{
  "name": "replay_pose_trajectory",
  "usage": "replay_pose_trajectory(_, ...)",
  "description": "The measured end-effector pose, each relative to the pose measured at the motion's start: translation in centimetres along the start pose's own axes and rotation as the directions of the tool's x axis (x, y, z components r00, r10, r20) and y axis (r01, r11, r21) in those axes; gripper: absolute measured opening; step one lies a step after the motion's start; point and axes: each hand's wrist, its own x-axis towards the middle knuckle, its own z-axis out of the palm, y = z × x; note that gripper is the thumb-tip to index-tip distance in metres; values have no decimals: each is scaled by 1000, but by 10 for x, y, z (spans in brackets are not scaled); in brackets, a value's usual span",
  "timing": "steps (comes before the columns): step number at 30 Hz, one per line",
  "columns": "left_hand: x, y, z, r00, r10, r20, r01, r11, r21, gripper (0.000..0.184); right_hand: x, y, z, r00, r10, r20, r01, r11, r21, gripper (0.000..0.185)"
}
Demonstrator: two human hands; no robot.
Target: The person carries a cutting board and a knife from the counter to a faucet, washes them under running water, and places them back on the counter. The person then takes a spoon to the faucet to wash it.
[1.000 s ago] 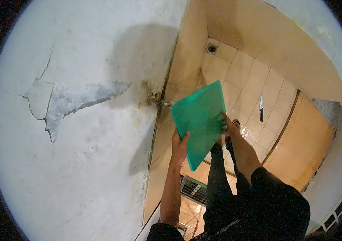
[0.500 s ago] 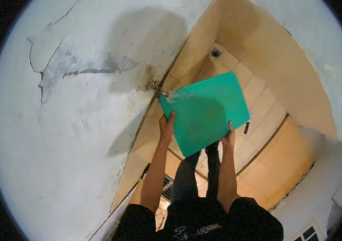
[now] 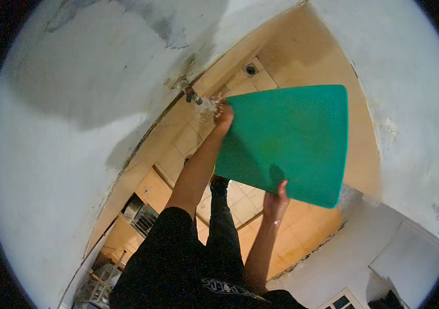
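A flat green plastic board [image 3: 291, 139] with rounded corners is held up in front of me, tilted, its broad face toward me. My left hand [image 3: 224, 117] grips its upper left edge, and the fingers there are partly hidden by splashing water. Beside that hand, a tap [image 3: 192, 96] with a red part juts from the wall and runs water onto the hand and the board's corner. My right hand [image 3: 276, 205] holds the bottom edge, thumb on the near face and fingers hidden behind. The right wrist looks wet.
A white wall [image 3: 70, 170] with peeling paint rises close on the left. Below lies a tiled floor [image 3: 242, 203] with a drain [image 3: 251, 69] in the far corner. A raised tiled ledge crosses behind my legs. A metal rack [image 3: 144, 219] stands at lower left.
The board has moved right and closer and has turned. My left hand has shifted up beside the tap into the water. The right hand has moved slightly down and left along the board's edge.
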Motion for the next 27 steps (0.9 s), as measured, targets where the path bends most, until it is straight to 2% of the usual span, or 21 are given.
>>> replay_pose_trajectory(2, -24, 24, 5, 982, 157, -100, -165, 984, -69, 56, -5, 12, 20, 1000, 2, -30, -6, 995, -101, 52)
replay_pose_trajectory(3, -37, 29, 11, 953, 261, -153, -266, 964, -12, 56, -5, 15, 27, 998, -7, -68, -6, 982, -189, 53)
replay_pose_trajectory(5, -68, 21, 33, 870, 456, -187, -463, 886, 7, 56, 6, 29, 23, 994, -77, 74, 102, 890, -445, 53)
replay_pose_trajectory(6, -91, 24, 19, 868, 457, -195, -464, 886, 12, 56, 10, 27, 45, 999, -24, 44, 35, 961, -273, 53)
replay_pose_trajectory(7, -122, 37, -4, 817, 550, -175, -561, 827, -20, 57, 12, 27, 59, 999, 38, 28, -35, 995, -94, 52)
replay_pose_trajectory(8, -137, 45, -18, 756, 634, -161, -648, 759, -56, 57, 15, 31, 60, 999, 35, 25, -32, 995, -94, 52)
replay_pose_trajectory(9, -129, 39, -30, 755, 632, -174, -648, 759, -56, 57, 13, 35, 57, 999, 38, 37, -34, 995, -95, 52)
replay_pose_trajectory(11, -94, 17, -64, 576, 817, -35, -815, 571, -95, 59, 6, 43, 58, 994, -26, 108, 64, 930, -361, 52)
replay_pose_trajectory(12, -63, 1, -60, 713, 701, 14, -688, 704, -178, 60, 3, 46, 64, 989, -44, 139, 102, 891, -442, 52)
replay_pose_trajectory(13, -46, 9, -68, 714, 700, 8, -689, 704, -174, 60, -7, 46, 82, 998, 25, 62, -6, 956, -294, 52)
replay_pose_trajectory(14, -35, 18, -77, 881, 447, 156, -392, 874, -288, 62, -16, 48, 92, 994, 109, -12, -110, 985, -130, 52)
replay_pose_trajectory(15, -28, 16, -68, 899, 410, 156, -355, 888, -291, 68, -20, 64, 82, 993, 116, -20, -118, 985, -128, 52)
replay_pose_trajectory(16, -23, 15, -60, 915, 373, 157, -317, 901, -295, 75, -21, 89, 61, 999, 43, -2, -39, 895, -445, 50)
replay_pose_trajectory(17, -28, 27, -56, 914, 377, 151, -326, 903, -281, 75, -24, 97, 73, 994, 64, -90, -92, 930, -355, 44)
replay_pose_trajectory(19, -58, 42, -64, 881, 459, 115, -359, 807, -468, 89, -27, 122, 70, 979, 93, -181, -135, 962, -237, 39)
replay_pose_trajectory(20, -84, 60, -88, 877, 466, 121, -369, 813, -451, 89, -21, 153, 33, 999, -48, -8, 37, 853, -520, 34)
replay_pose_trajectory(21, -120, 91, -119, 900, 313, 304, -108, 835, -540, 79, -16, 170, 13, 971, -136, 196, 237, 647, -725, 29)
replay_pose_trajectory(24, -117, 70, -131, 815, 281, 507, 129, 764, -632, 102, -19, 124, 51, 851, -163, 499, 494, 567, -659, 44)
replay_pose_trajectory(25, -123, 68, -141, 812, 319, 489, 105, 744, -660, 102, -16, 122, 53, 771, -244, 589, 607, 561, -562, 53)
replay_pose_trajectory(26, -131, 65, -153, 784, 300, 543, 265, 631, -730, 97, -13, 121, 48, 780, -255, 572, 601, 564, -567, 53)
replay_pose_trajectory(27, -137, 69, -164, 777, 299, 555, 264, 645, -717, 97, -8, 127, 36, 740, -230, 632, 641, 524, -560, 60)
